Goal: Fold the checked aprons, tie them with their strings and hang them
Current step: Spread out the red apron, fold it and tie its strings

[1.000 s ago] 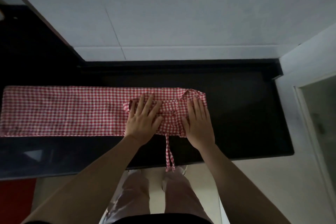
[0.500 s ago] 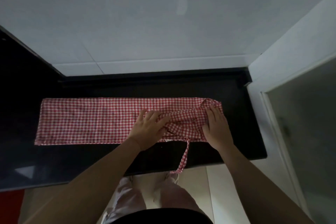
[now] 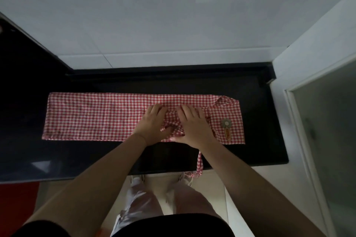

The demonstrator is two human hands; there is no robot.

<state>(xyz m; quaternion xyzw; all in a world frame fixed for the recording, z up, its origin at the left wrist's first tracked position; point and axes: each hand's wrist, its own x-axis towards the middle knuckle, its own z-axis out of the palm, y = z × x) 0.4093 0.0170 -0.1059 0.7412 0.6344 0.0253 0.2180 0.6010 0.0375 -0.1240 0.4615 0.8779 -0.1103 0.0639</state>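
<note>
Pressing mid-frame: left hand [image 3: 153,124], right hand [image 3: 193,124], fingers flat, slightly spread, on red-white checked cotton apron [image 3: 92,115]; long axis left-right; string [image 3: 199,161] dangling below right wrist.

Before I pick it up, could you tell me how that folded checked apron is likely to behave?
Probably floppy: the checked apron lies flat in a long strip, bunched under the left hand and right hand. It looks like thin cloth, so likely light. Its string hangs over the dark counter edge and may drag or snag.
</note>
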